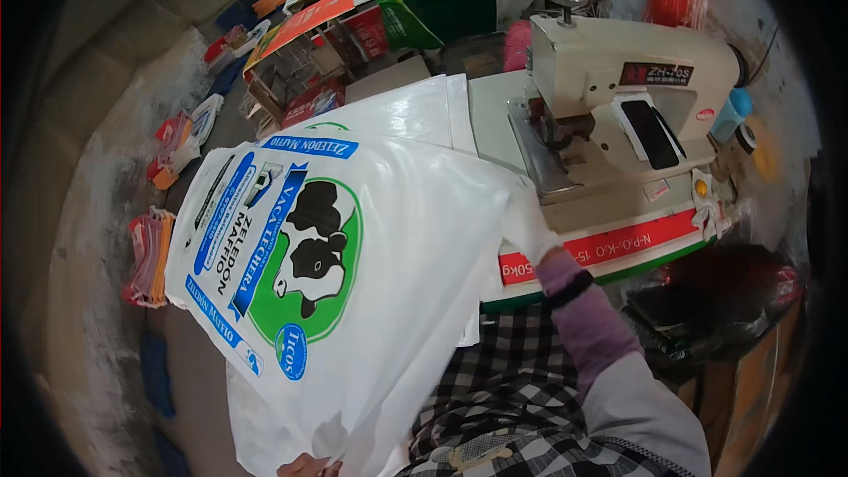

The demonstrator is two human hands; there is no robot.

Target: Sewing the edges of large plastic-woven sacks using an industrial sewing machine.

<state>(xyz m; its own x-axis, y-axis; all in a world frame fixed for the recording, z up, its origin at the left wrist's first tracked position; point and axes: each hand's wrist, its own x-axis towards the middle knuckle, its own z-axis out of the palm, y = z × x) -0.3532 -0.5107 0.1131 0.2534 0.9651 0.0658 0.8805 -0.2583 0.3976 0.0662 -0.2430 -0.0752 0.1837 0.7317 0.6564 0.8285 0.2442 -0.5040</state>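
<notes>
though the view crops it, left hand (307,467) pinches sack (433,230) | right hand (533,231) blurred, can't tell grip

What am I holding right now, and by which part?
The white printed bag: your left hand pinches its near edge. Your right hand is at its right corner; whether it grips there is unclear.

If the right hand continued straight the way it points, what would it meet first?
Likely the glossy white cow-printed sack, its edge just ahead of the right hand; whether they touch is unclear.
</notes>
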